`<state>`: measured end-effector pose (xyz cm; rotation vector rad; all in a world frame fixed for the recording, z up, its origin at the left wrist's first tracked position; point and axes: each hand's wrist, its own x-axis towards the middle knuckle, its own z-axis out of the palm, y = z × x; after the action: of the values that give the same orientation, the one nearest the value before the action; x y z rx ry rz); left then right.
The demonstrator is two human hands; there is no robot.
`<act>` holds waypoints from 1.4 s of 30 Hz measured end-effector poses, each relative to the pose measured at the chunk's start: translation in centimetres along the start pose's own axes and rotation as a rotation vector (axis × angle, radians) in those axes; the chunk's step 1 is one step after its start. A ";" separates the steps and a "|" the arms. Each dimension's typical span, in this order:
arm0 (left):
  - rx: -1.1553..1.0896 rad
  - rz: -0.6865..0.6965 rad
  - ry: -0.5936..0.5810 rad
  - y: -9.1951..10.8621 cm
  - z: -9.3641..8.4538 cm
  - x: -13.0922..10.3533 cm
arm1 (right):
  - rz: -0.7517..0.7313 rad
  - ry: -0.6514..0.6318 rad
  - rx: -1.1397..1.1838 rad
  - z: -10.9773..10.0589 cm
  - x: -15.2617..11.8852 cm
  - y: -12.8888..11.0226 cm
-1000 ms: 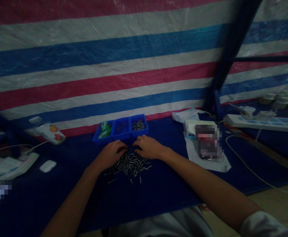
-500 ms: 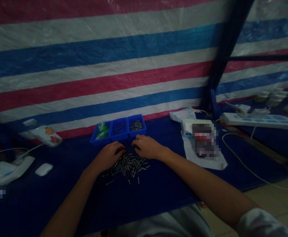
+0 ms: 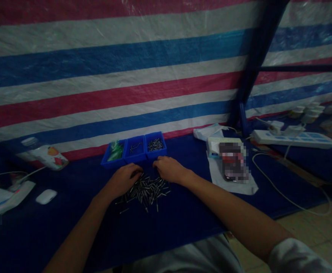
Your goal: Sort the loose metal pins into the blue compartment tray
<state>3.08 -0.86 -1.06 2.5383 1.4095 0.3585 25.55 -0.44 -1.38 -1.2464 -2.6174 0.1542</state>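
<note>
A loose pile of thin metal pins that look like rivets lies on the dark blue tabletop. At the pile's left upper edge is my left hand, its fingers curled toward the thumb. My right hand bends its fingers down at the upper right of the pile. Whatever the fingertips of either hand pinch is too small and dark to make out. Just behind the hands stand three joined blue bins: the left bin holds green plastic, the middle bin a few thin pieces, the right bin many small metal parts.
A bottle lies at the left, with a white case in front of it. Rightward are a blurred-out phone on a white sheet, a cable and a power strip. Striped sheeting closes the back.
The whole view has shifted slightly. My right hand's fingers have drawn closer together over the pile; my left hand stays almost in place. The bins look unchanged.
</note>
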 end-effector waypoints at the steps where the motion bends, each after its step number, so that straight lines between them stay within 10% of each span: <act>1: 0.003 0.004 0.002 0.0 0.0 0.0 | -0.007 -0.002 -0.004 0.0 0.0 0.0; 42: 0.012 -0.003 -0.013 0.0 0.0 -0.1 | -0.129 0.151 0.151 0.4 0.3 -0.5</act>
<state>3.09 -0.94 -1.10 2.5435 1.4148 0.3330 24.91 -0.51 -1.65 -0.9967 -2.4954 0.2218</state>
